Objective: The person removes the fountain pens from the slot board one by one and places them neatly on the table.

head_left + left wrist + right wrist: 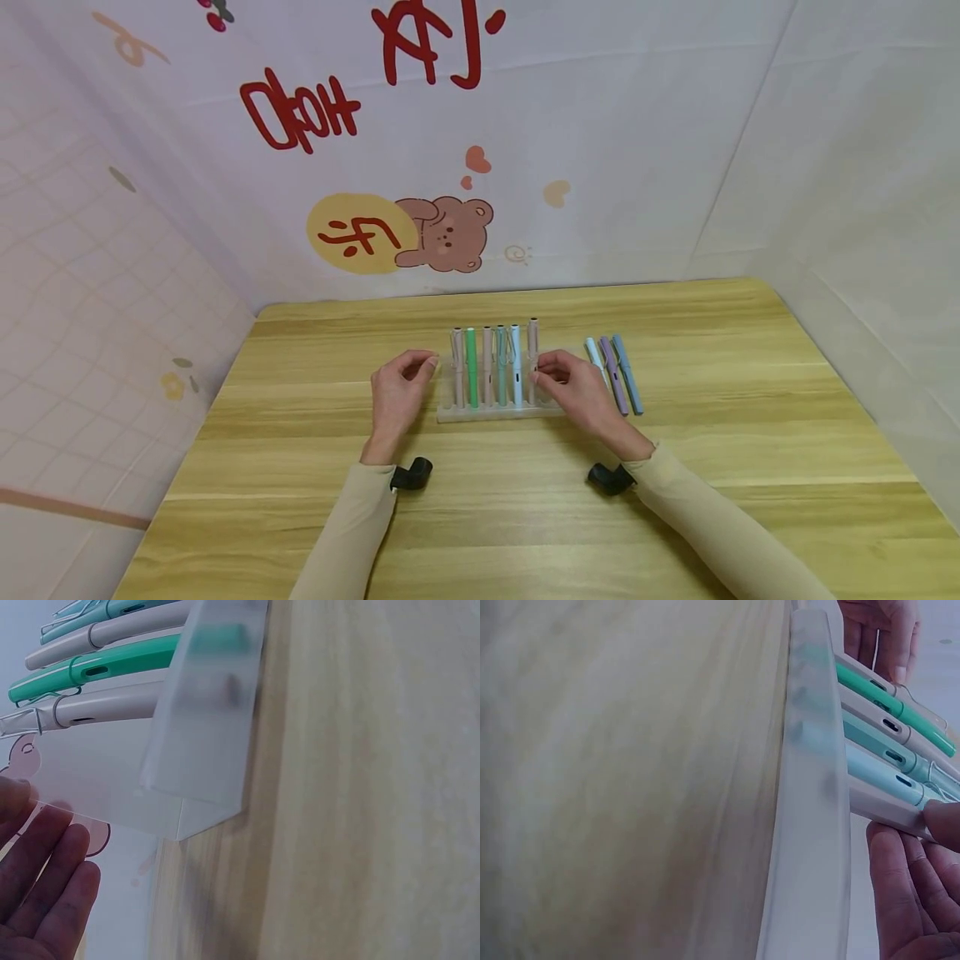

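A translucent pen stand [487,414] holds several pens upright in a row, among them a green pen [472,371] and a pale blue pen [517,375]. At the stand's left end, my left hand [397,400] pinches the edge of its clear back panel [105,776] between thumb and fingers. My right hand [581,392] grips a greyish-pink pen [533,336] at the right of the row. That pen's lower end [877,804] reaches the front ledge [810,825], and it stands a little higher than its neighbours.
Right of the stand, three pens lie side by side on the wooden table [495,517]: a pale blue one [595,352], a purple one [613,375] and a blue one [628,375]. A white printed cloth [622,167] hangs behind the table.
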Motion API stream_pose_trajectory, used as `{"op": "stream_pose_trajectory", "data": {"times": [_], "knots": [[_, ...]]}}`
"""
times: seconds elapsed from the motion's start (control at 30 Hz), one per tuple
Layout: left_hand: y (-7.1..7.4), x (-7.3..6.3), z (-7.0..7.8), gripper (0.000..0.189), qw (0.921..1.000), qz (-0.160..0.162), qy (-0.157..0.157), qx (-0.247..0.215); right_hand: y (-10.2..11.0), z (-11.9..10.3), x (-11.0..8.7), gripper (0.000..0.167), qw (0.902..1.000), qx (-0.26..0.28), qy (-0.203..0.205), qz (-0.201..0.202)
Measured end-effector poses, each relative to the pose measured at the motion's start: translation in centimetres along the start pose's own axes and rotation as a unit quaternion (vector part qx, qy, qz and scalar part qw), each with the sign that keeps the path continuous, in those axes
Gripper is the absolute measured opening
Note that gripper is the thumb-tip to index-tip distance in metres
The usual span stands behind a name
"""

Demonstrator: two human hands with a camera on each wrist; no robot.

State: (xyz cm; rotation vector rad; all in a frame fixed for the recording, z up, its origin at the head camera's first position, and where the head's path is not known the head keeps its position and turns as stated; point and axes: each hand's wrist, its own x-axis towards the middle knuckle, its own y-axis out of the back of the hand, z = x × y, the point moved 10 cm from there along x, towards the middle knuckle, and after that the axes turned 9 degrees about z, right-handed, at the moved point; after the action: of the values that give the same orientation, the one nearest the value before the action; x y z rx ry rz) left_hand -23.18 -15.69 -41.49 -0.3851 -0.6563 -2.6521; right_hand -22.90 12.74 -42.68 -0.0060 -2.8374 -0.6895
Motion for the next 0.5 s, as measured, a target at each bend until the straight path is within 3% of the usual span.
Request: {"op": "stream_pose_trajectory", "data": {"times": [0.5], "knots": [[0.1, 0.0, 0.1, 0.012, 1.0000, 0.004, 0.004, 0.000, 1.2, -0.5, -0.1, 0.022, 0.9996, 0.002, 0.005, 0.028]]}}
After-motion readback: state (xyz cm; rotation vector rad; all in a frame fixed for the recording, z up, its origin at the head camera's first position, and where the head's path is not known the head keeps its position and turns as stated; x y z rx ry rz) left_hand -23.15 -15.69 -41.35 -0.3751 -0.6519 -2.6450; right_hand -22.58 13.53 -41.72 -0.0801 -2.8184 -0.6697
